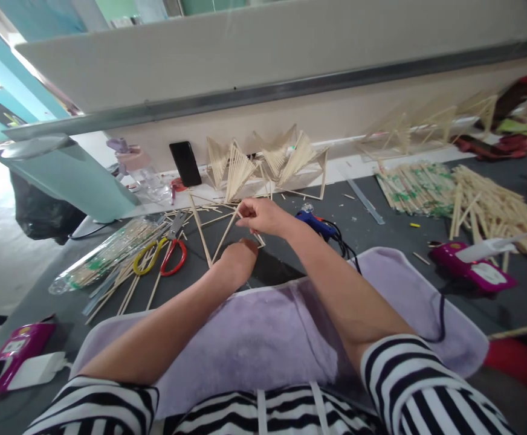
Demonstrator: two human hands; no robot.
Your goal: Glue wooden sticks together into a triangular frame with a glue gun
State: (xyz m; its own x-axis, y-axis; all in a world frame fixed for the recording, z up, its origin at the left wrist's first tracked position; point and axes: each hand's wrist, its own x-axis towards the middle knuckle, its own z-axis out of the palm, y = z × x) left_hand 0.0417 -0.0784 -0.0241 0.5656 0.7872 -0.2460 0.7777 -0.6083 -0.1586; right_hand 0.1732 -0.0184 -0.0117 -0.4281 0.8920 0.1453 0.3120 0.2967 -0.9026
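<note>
A frame of thin wooden sticks [200,232] stands on the dark table in front of me. My left hand [239,260] is curled low at its near side, knuckles up; stick ends show beyond it, and its fingertips are hidden. Just above, my right hand [263,216] pinches with thumb and fingers at the upper end of a slanting wooden stick [224,238]. Left of the frame lie scissors [173,244] with one yellow and one red handle. A blue glue gun [315,225] rests to the right of my right hand.
Finished stick structures [268,160] stand along the wall beside a black phone [185,164]. Bagged sticks [104,251] lie left; another bundle [415,187] and loose sticks [499,205] lie right. Purple power strips [472,266] and a lilac cloth [245,344] are near me.
</note>
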